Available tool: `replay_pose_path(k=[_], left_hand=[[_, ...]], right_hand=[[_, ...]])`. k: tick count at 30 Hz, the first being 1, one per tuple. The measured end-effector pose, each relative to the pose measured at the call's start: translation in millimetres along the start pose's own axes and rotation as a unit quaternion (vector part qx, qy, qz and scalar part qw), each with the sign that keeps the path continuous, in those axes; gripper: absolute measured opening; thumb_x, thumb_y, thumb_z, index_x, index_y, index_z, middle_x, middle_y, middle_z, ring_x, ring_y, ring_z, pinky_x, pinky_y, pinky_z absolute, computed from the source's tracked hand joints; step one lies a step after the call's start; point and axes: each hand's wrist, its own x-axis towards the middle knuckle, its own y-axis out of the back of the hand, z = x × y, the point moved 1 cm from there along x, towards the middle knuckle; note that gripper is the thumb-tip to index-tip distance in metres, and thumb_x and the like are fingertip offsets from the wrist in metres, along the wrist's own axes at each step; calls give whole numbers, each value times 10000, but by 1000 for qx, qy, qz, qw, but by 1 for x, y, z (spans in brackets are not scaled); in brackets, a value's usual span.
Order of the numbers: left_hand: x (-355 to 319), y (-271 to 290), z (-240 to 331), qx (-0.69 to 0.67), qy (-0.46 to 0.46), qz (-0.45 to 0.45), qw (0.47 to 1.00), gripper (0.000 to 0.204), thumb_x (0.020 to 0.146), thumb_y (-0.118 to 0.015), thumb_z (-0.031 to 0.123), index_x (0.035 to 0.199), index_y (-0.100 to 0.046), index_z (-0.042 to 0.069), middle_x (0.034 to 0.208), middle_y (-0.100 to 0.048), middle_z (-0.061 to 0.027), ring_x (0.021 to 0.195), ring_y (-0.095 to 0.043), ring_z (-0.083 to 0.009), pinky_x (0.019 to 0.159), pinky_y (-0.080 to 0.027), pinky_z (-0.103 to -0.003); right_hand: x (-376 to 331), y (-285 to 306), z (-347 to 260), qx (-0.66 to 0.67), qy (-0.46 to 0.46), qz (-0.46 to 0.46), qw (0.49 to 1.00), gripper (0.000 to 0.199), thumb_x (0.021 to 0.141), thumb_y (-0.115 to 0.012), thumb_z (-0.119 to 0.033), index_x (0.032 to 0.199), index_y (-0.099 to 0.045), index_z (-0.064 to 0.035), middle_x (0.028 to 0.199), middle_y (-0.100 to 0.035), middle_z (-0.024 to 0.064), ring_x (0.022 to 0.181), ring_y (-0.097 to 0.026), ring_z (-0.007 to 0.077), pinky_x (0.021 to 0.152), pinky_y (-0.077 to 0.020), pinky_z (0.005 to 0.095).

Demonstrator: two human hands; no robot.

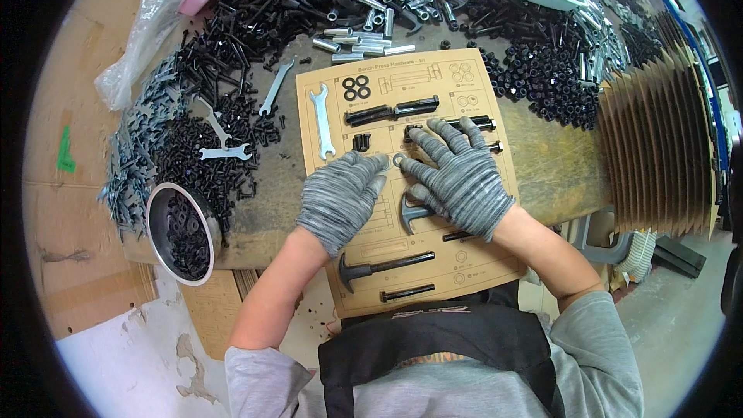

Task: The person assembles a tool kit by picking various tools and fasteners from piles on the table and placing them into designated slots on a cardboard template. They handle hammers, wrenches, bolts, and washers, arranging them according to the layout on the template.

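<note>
A tan cardboard sheet (360, 228) with printed hardware outlines lies before me, overhanging the bench's front edge. My left hand (340, 197), in a grey knit glove, rests on it with fingers curled together; whatever they hold is hidden. My right hand (464, 178), gloved alike, lies spread over the sheet, covering parts of some black bolts. One fingertip is beside a small dark washer (398, 160). On the sheet are a flat wrench (322, 121), four-hole-patterned black washers (356, 88), long black bolts (391, 111), short bolts (361, 142), and a black hooked piece (387, 263).
Silver tubes (375, 11) and black bolts are heaped at the back, with black nuts (546, 81) at right. Loose wrenches (224, 152) lie over small screws at left. A metal bowl (151, 224) holds dark washers. Corrugated cardboard sheets (658, 147) stand at right.
</note>
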Motion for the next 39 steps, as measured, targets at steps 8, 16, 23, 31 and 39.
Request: replay_pose_path(k=[8, 16, 23, 31, 39], left_hand=[[2, -6, -4, -59, 47, 23, 997, 273, 839, -667, 225, 1059, -671, 63, 937, -676, -141, 860, -661, -282, 810, -519, -371], [10, -11, -1, -30, 61, 17, 998, 266, 834, -674, 260, 1014, -674, 64, 912, -680, -137, 825, -663, -275, 767, -519, -376], [21, -8, 2, -69, 100, -24, 992, 180, 819, -681, 230, 898, -654, 70, 825, -662, -120, 741, -643, -264, 725, -515, -366], [-20, 11, -6, -194, 112, 26, 974, 139, 800, -712, 145, 888, -640, 63, 824, -668, -85, 759, -652, -174, 712, -526, -316], [-247, -47, -75, -794, 223, 12, 565, 254, 869, -668, 227, 1050, -637, 51, 857, -660, -85, 693, -637, -172, 544, -516, -252]], right_hand=[[0, 0, 1, 19, 7, 15, 1000, 415, 856, -558, -464, 1159, -670, -204, 1332, -524, 99, 1295, -404, 299, 1124, -187, 533], [-3, 4, 3, 43, -19, 44, 998, 364, 861, -575, -410, 1116, -684, -173, 1308, -540, 100, 1261, -436, 310, 1115, -213, 517], [-6, 6, 7, 61, -14, 66, 996, 348, 849, -596, -396, 1097, -689, -169, 1286, -553, 105, 1251, -445, 312, 1105, -231, 517], [-7, 19, 3, 78, 20, 89, 993, 284, 850, -598, -338, 1029, -679, -133, 1237, -567, 123, 1238, -453, 322, 1101, -251, 505], [-37, 41, 24, 171, -32, 169, 970, 236, 938, -550, -207, 1036, -689, -44, 1238, -584, 153, 1211, -510, 329, 1057, -366, 438]])
